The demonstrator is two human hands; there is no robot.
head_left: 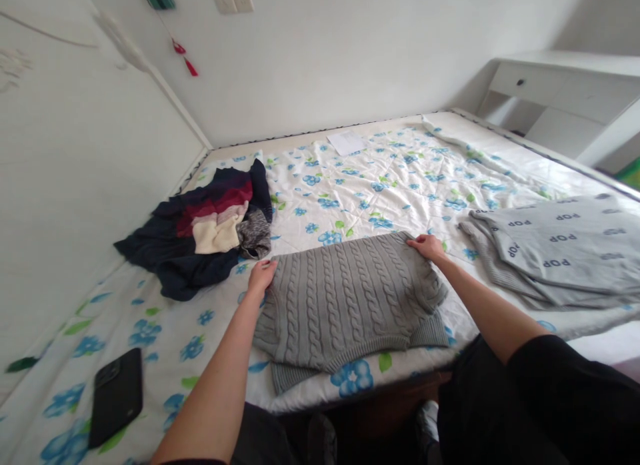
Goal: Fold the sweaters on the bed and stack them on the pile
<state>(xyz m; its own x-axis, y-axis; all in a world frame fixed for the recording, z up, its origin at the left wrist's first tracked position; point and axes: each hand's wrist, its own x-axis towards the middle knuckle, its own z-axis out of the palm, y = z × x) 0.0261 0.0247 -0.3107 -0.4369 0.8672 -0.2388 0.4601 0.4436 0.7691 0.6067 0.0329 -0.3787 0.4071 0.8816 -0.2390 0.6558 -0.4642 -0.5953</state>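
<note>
A grey cable-knit sweater lies folded over on the bed near its front edge, its ribbed hem and cuffs toward me. At its far left corner, my left hand is closed on the knit. My right hand pinches the far right corner. Between the two hands the sweater's far edge runs fairly straight. Some layers beneath the top one stick out at the lower left and at the right.
Dark, red and cream clothes are heaped at the left. Folded grey garments with "POP" lettering lie at the right. A black phone rests at the lower left, a white paper at the back. The flowered sheet covers the bed.
</note>
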